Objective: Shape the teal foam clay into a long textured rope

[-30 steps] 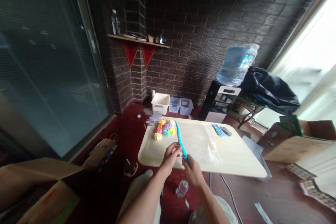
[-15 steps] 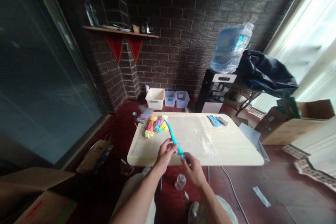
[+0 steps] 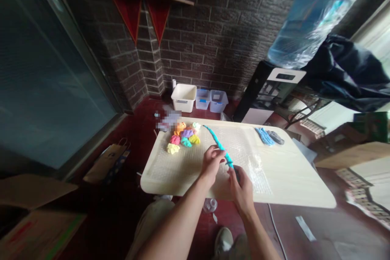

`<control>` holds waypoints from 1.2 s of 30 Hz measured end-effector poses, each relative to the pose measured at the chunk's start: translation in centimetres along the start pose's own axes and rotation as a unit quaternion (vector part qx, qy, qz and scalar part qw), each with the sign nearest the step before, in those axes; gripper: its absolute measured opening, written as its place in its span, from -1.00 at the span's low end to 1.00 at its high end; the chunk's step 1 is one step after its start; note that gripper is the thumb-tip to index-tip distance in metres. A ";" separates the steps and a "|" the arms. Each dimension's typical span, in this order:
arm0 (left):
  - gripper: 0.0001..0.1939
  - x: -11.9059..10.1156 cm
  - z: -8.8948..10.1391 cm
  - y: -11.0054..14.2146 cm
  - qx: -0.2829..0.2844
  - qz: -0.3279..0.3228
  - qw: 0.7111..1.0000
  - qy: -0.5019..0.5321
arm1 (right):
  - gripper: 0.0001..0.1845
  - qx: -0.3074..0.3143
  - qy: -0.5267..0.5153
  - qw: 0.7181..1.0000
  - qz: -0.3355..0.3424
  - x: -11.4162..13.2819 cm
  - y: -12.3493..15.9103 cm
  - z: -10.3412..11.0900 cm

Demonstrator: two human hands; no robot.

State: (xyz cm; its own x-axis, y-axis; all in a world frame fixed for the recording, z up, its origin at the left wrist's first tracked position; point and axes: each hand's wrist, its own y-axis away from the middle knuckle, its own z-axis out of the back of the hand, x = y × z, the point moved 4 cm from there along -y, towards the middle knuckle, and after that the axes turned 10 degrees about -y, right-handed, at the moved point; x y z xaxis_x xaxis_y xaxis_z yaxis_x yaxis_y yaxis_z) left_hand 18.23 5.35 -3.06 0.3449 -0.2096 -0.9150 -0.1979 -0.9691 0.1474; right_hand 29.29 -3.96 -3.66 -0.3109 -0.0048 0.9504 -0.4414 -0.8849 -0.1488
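A long, tapering turquoise sword-shaped piece point(image 3: 215, 138), apparently of modelling clay, slants over the table, its thin tip pointing away from me. Near its lower end a small crosspiece sticks out. My right hand point(image 3: 241, 187) is closed round the dark end below the crosspiece. Just above that, my left hand point(image 3: 212, 163) pinches the turquoise length from the left side. Lumps of coloured clay lie at the table's far left, among them yellow point(image 3: 173, 148), red point(image 3: 175, 139), purple point(image 3: 187, 133) and green point(image 3: 185, 142). Bubble wrap point(image 3: 243, 150) lies under the hands.
The pale table point(image 3: 300, 170) has blue and grey bundles, perhaps gloves point(image 3: 265, 136), at its far right. Beyond it stand a white bin point(image 3: 184, 98), two clear bins point(image 3: 218, 101) and a water dispenser point(image 3: 258, 93). A plastic bottle point(image 3: 210, 205) and a cable point(image 3: 274, 223) are on the floor.
The view has tilted down and come closer to the table. Both hands still hold the turquoise piece, which now appears further right in the picture.
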 end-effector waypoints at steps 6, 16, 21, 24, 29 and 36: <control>-0.63 -0.3 -0.8 -1.7 0.025 0.041 0.998 0.036 | -0.49 -0.009 0.020 0.999 -0.023 0.7 -0.3 -0.8; -0.72 -3.6 0.7 -2.7 0.071 0.015 0.995 0.074 | -0.51 -0.110 -0.139 0.983 -0.053 0.7 -1.3 -1.7; -0.80 -4.0 1.4 -3.1 0.052 0.013 0.994 0.097 | -0.49 -0.145 -0.214 0.963 -0.077 1.6 -5.5 -2.6; -0.77 -4.4 2.0 -3.2 0.047 0.015 0.993 0.106 | -0.50 -0.141 -0.255 0.953 -0.082 2.3 -7.4 -2.8; -0.76 -4.8 3.4 -3.4 0.048 0.022 0.993 0.105 | -0.58 -0.098 -0.313 0.938 -0.114 2.7 -6.1 -3.8; -0.77 -5.3 4.3 -3.6 0.069 0.029 0.989 0.124 | -0.71 0.044 -0.269 0.961 -0.047 5.4 -5.2 -5.7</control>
State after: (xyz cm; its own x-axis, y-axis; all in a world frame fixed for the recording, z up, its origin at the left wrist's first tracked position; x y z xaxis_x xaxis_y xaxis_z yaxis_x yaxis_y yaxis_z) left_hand 13.18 10.53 -0.34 0.5400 -0.3066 -0.7839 -0.3419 -0.9309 0.1286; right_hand 25.11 3.24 0.71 0.2172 -0.1414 0.9658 -0.3670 -0.9287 -0.0534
